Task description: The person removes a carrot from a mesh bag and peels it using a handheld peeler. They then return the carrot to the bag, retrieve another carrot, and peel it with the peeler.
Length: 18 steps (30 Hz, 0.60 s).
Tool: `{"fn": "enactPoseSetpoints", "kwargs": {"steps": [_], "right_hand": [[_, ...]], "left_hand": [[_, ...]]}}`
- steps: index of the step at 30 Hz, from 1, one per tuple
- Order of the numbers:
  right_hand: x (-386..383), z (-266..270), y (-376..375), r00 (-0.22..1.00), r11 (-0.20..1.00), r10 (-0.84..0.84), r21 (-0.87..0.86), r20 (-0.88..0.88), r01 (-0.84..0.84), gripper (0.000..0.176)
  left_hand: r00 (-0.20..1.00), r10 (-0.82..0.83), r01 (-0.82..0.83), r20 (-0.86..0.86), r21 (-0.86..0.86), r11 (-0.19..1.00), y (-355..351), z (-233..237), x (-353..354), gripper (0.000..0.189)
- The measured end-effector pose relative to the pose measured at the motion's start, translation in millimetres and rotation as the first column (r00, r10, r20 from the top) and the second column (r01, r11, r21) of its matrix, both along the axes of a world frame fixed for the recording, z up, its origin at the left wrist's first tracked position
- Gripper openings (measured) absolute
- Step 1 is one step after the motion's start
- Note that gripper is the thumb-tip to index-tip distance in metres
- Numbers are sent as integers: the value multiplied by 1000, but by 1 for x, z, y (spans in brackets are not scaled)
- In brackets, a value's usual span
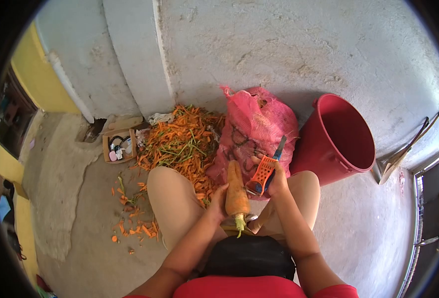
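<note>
A large carrot (237, 191) with a pale green stem stub points away from me between my knees. My left hand (219, 203) is closed around its left side. My right hand (279, 183) grips an orange peeler (263, 173) with a perforated body. A knife (280, 148) with a dark blade and blue on it sticks up from the same hand, beside the peeler. The peeler is to the right of the carrot and apart from it. Beyond both hands stands a full pink mesh sack (259, 116); its contents are mostly hidden.
A heap of carrot peelings and green tops (184, 144) lies left of the sack, with scraps scattered nearer. A small cardboard box (108, 155) holds a cable and small items. Right of the sack, a tall red bin (319, 141) leans; a dustpan (391, 166) rests by the wall.
</note>
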State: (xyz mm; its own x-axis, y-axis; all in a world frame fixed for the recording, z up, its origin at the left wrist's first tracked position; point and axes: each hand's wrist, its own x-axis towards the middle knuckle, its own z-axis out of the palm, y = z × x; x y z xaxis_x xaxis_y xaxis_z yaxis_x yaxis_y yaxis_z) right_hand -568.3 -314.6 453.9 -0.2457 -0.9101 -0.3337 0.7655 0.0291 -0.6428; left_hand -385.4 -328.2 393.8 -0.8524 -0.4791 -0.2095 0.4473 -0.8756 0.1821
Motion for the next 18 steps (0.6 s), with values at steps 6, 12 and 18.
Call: {"fn": "enactPoseSetpoints", "kwargs": {"steps": [6,12,18], "right_hand": [[1,3,-17,999,1000,-10,-2,-38,10,31],[9,5,-48,992,991,-111,66,-54,115,17],[53,38,-29,798,994,-20,75,-602,82,18]], "left_hand": [[1000,20,-22,17,125,992,-6,18,5,50],[998,-27,22,53,87,996,-19,27,7,47],[998,-12,9,56,42,999,-24,26,9,49]]}}
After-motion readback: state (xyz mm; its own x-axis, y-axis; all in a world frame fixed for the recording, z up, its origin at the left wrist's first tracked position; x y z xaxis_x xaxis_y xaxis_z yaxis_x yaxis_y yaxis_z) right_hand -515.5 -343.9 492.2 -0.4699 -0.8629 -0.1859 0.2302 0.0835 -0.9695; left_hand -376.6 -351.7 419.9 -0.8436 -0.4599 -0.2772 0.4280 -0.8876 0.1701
